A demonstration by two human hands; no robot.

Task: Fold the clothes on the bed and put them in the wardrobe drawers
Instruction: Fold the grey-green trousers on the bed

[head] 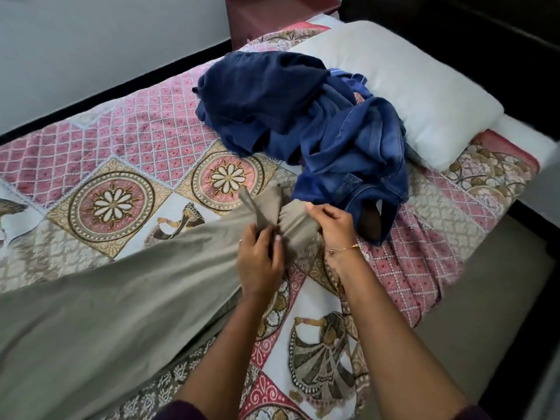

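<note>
Both my arms reach forward over the bed (91, 165), wrists close together. My left hand (257, 265) has its grip pinching a fold of the one grey cloth (121, 298), which lies toward the bed's near edge. My right hand (333, 222) has its grip curled round the bunched end. One blue clothes pile (303, 116) lies beside one pillow (409, 86).

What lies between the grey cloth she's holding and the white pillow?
In the head view, a heap of blue clothes lies between the grey cloth and the pillow.
</note>
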